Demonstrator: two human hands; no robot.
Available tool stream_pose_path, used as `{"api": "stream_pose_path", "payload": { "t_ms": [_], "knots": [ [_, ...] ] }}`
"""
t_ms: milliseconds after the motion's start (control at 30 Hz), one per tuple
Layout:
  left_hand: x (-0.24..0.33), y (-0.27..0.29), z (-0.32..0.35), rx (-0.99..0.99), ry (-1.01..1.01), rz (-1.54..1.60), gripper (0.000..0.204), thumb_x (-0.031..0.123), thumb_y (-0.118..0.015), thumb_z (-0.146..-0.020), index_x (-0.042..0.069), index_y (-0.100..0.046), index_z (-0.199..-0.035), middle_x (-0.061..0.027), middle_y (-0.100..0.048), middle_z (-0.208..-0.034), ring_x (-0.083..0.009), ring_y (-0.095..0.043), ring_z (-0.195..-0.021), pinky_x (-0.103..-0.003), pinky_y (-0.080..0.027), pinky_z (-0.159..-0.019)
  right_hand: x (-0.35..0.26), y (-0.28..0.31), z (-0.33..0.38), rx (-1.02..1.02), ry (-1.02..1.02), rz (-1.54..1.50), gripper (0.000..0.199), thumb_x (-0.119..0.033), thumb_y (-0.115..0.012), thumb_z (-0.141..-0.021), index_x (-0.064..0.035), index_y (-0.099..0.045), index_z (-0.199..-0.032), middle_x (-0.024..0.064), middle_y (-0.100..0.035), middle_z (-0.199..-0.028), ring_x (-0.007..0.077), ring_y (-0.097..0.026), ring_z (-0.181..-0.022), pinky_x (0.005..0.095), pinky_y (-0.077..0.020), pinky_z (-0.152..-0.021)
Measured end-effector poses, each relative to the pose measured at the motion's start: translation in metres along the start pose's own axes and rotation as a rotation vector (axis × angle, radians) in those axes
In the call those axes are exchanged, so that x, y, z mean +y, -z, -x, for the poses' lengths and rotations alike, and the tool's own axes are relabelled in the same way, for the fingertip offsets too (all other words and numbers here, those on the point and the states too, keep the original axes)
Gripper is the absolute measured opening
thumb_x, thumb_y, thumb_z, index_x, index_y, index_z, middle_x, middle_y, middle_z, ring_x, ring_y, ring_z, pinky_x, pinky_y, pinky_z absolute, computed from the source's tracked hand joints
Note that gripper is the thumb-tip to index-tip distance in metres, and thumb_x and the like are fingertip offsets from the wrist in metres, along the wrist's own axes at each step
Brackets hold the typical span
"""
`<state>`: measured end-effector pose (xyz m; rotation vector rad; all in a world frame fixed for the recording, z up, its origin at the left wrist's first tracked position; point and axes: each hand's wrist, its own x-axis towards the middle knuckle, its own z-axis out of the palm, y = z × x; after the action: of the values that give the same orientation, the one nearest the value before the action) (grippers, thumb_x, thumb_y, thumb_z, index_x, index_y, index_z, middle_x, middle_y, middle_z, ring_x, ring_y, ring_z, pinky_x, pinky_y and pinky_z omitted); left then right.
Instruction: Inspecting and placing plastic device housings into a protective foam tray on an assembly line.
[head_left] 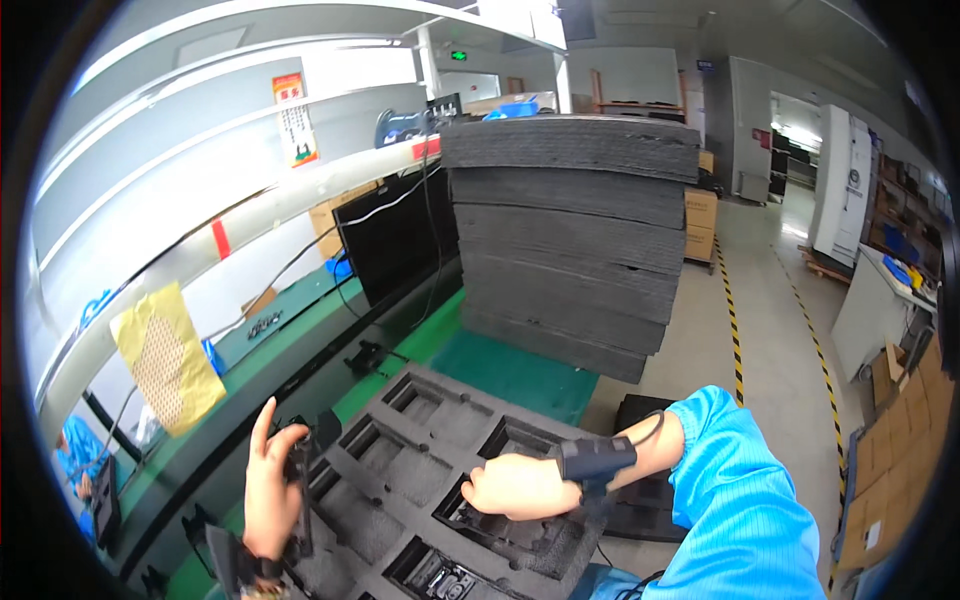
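Observation:
A dark grey foam tray (pixel 405 510) with several cut-out compartments lies on the bench in front of me. On its left side my left hand (pixel 270 490) is raised, its index finger pointing up and its thumb bent against a slim black part (pixel 303 465). Over a right-hand compartment my right hand (pixel 520 487) is closed, fingers curled down toward dark pieces inside. What those fingertips hold, if anything, is hidden. In the nearest compartment sits a black and silver device part (pixel 440 578). Black wrist-worn boxes are strapped to both of my wrists.
Behind the tray, a tall stack of dark foam trays (pixel 570 230) stands on a green mat (pixel 510 375). To its left is a black monitor (pixel 400 235). A yellow sheet (pixel 170 355) hangs from the shelf rail. Cartons (pixel 890 480) line the right; another person's blue sleeve (pixel 80 445) shows far left.

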<state>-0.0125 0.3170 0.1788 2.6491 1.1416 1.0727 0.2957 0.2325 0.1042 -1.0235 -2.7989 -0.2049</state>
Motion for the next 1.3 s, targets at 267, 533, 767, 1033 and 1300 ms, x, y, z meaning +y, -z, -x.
{"api": "stream_pose_path", "payload": {
  "t_ms": [267,533,767,1033,1300],
  "knots": [
    [-0.062,-0.029,0.055,0.058,0.35,0.634,0.069,-0.021,-0.036,-0.07,0.0,-0.045,-0.135,-0.0224,-0.061,-0.125,-0.0271,-0.066,-0.106,-0.035,-0.054,-0.087,0.048,0.059,-0.029,-0.239,-0.106,-0.452,0.041,-0.007,-0.064,-0.075,0.0001,-0.052,-0.114,0.0219,-0.064,-0.075,0.0392,-0.066,-0.074,0.048,-0.05,-0.063],
    [-0.04,-0.023,0.061,0.123,0.741,1.385,0.047,-0.003,-0.052,-0.09,-0.004,-0.044,-0.137,-0.0198,-0.054,-0.138,-0.0332,-0.057,-0.124,-0.038,-0.056,-0.095,0.073,0.058,-0.121,0.131,-0.128,-0.354,0.06,0.003,-0.059,-0.075,0.0001,-0.042,-0.132,0.0238,-0.058,-0.114,0.0411,-0.061,-0.102,0.0471,-0.0517,-0.082],
    [-0.043,-0.023,0.055,0.178,0.864,1.492,0.055,-0.009,-0.051,-0.083,-0.005,-0.042,-0.138,-0.0161,-0.044,-0.148,-0.0309,-0.052,-0.13,-0.04,-0.052,-0.1,0.106,-0.061,-0.211,0.092,-0.321,-1.238,0.033,0.007,-0.046,-0.08,0.0071,-0.055,-0.112,0.0212,-0.07,-0.098,0.0303,-0.072,-0.087,0.0365,-0.0581,-0.077],
    [-0.071,-0.037,0.07,0.181,0.747,1.698,0.066,0.046,-0.045,-0.096,0.005,-0.037,-0.146,-0.0191,-0.043,-0.148,-0.0362,-0.056,-0.117,-0.049,-0.046,-0.101,0.096,-0.089,-0.206,0.211,-0.305,-2.128,0.07,0.016,-0.039,-0.084,-0.0029,-0.021,-0.149,0.0207,-0.048,-0.136,0.0317,-0.061,-0.114,0.0446,-0.0549,-0.096],
    [-0.079,-0.039,0.062,0.206,0.793,1.7,0.072,0.059,-0.028,-0.1,0.004,-0.041,-0.144,-0.0192,-0.049,-0.142,-0.0356,-0.057,-0.115,-0.049,-0.046,-0.1,0.069,-0.064,-0.23,0.25,-0.179,-2.133,0.057,0.004,-0.044,-0.093,-0.012,-0.028,-0.145,0.0219,-0.06,-0.126,0.0311,-0.067,-0.105,0.0398,-0.0583,-0.087]
  ]
}}
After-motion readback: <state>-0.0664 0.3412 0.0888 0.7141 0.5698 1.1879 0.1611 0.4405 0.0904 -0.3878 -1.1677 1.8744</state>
